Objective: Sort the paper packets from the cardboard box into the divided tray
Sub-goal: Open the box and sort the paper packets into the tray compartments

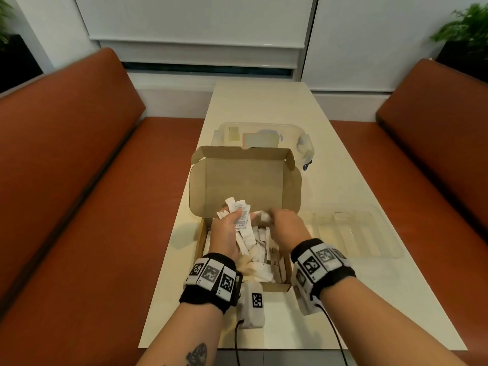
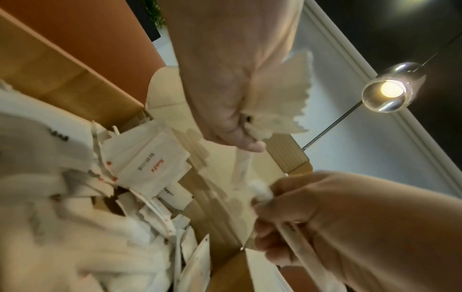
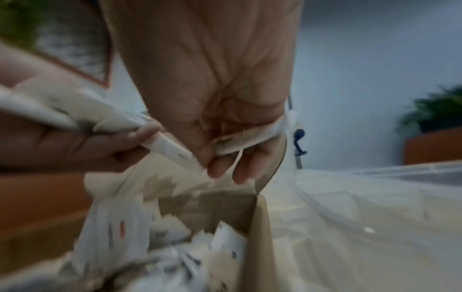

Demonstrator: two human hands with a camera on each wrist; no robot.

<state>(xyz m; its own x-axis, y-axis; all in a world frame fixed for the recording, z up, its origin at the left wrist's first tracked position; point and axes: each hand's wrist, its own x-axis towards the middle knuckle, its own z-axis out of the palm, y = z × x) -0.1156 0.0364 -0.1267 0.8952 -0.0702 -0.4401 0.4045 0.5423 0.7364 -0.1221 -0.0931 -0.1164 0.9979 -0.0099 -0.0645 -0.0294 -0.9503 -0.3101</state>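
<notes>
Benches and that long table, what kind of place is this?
Probably a café or office break-room booth: two orange benches face each other across a narrow table, with potted plants in the corners and a hanging lamp overhead.

White packets (image 1: 260, 241) with red and black print fill a brown cardboard box (image 1: 245, 180). The bench (image 1: 264, 107) is cream, the seats (image 1: 66, 143) rust-orange.

On my tabletop (image 1: 264, 107) I see the cardboard box (image 1: 245, 180), a divided tray (image 1: 369, 233) beside it, and what looks like a lidded container (image 1: 264, 133) behind.
</notes>
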